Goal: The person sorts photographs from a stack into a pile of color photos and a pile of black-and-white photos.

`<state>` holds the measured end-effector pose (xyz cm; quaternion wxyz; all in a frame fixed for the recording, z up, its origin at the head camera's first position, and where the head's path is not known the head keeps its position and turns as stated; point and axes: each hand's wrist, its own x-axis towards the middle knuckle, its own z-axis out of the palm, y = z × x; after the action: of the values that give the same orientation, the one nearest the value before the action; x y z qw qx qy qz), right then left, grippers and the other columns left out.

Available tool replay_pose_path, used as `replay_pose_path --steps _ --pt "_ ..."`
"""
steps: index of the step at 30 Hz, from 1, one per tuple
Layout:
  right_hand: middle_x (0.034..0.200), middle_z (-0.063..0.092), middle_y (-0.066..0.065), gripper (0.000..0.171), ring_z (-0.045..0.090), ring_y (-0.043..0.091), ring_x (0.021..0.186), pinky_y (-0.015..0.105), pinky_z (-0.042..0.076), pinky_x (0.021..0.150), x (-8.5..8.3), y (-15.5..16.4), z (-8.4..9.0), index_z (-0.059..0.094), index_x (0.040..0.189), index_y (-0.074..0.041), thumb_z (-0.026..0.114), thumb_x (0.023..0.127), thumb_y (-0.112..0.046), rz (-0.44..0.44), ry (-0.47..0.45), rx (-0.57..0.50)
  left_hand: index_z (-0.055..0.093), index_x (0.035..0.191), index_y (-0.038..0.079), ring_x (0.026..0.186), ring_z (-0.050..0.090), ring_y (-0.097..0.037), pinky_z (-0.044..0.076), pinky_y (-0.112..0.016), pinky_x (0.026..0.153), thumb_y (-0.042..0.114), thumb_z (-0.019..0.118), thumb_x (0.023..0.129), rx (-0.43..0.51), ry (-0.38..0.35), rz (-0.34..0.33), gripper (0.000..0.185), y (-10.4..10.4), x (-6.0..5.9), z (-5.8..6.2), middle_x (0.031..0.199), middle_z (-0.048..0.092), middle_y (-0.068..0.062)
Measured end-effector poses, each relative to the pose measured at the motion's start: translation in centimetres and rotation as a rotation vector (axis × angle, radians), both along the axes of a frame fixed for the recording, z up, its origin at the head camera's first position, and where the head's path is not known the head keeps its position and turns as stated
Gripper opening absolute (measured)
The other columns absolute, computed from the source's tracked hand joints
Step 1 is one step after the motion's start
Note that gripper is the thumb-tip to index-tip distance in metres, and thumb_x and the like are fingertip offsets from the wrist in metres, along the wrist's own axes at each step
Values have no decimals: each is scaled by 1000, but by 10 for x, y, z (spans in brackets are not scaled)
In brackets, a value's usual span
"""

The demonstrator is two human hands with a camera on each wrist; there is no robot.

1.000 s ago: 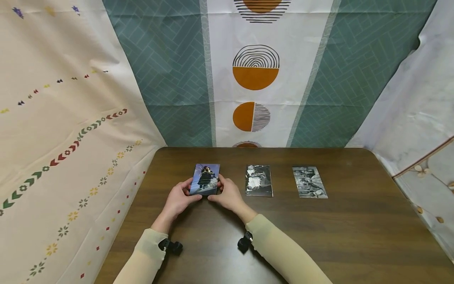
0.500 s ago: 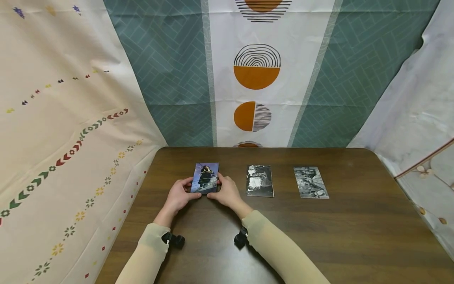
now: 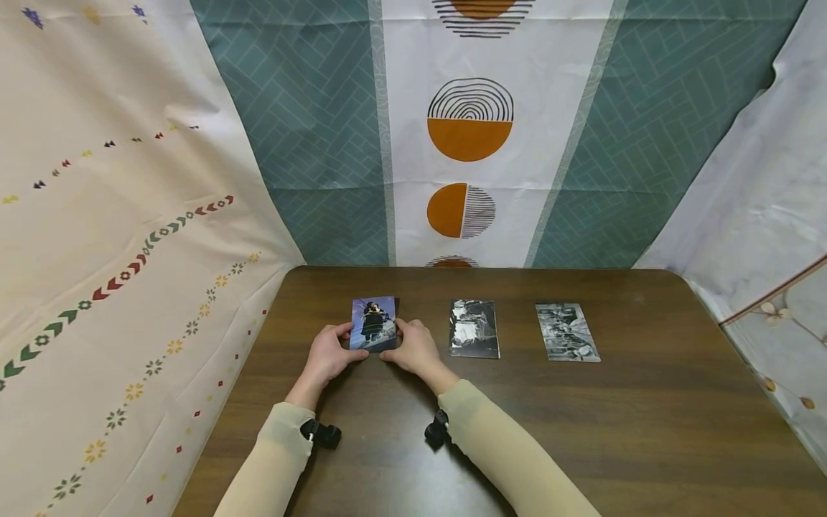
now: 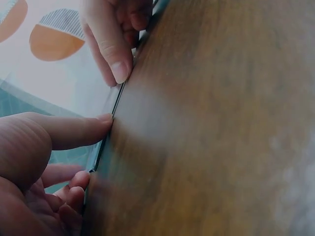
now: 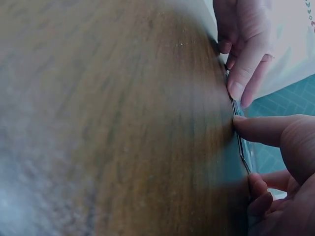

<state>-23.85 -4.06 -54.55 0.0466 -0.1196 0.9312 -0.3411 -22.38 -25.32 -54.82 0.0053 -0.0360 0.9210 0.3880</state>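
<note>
In the head view, a photo card (image 3: 373, 323) with a dark figure on a blue ground lies at the left of the table, a darker edge peeking out at its right. My left hand (image 3: 331, 353) holds its left side, thumb along the near edge. Its right side is held by my right hand (image 3: 413, 349), whose thumb also meets the near edge. Both wrist views catch the card only as a thin edge, with the left thumb (image 4: 83, 130) and right thumb (image 5: 266, 129) against it. The fingers' grip behind is partly hidden.
Two black-and-white photo cards lie to the right on the brown wooden table (image 3: 646, 416): one in the middle (image 3: 474, 329), one farther right (image 3: 567, 332). Patterned cloths hang behind the table (image 3: 323, 143) and along its left side (image 3: 129, 287).
The blue card has shifted slightly to the left between both hands, and a dark edge now shows at its upper right. The two black-and-white cards stay put.
</note>
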Motion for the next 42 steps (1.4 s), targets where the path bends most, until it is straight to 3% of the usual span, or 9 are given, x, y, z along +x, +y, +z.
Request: replay_pose_path --steps 5,14,19,30,35,42 --pt "123 63 16 90 61 32 114 47 50 102 1 0 -1 56 153 0 93 81 -39 -6 5 -4 54 150 -10 109 56 -36 45 -52 102 22 96 79 -45 -14 -11 88 -1 -3 1 118 61 -20" --pt "127 62 19 90 61 33 115 47 50 104 0 1 1 55 154 1 92 82 -38 -2 -9 5 60 150 0 110 56 -37 45 -52 101 20 94 81 -50 -65 -35 79 -1 -7 5 124 60 -22" --pt "127 63 19 89 61 33 114 47 50 103 0 2 2 56 153 1 92 82 -38 6 1 -4 61 150 0 107 56 -35 45 -52 99 16 92 82 -49 -67 -65 76 -5 -11 7 118 61 -21" --pt "111 64 9 84 61 26 104 44 51 98 -2 3 -1 60 149 1 93 81 -35 1 13 -31 62 149 1 104 54 -33 44 -48 96 13 94 78 -10 -84 -100 79 -13 -14 10 112 61 -16" --pt "113 64 6 86 61 25 106 43 51 99 -3 1 0 59 150 -1 94 80 -38 -31 -25 -29 57 153 0 106 52 -33 43 -48 96 15 96 78 -8 -120 -100 86 -13 -16 10 114 59 -15" --pt "114 60 6 95 58 25 105 44 51 95 -7 -2 4 53 155 -5 94 79 -44 -48 -86 31 61 151 3 104 53 -33 43 -46 93 12 90 82 -33 -123 -95 76 -12 -17 11 111 60 -15"
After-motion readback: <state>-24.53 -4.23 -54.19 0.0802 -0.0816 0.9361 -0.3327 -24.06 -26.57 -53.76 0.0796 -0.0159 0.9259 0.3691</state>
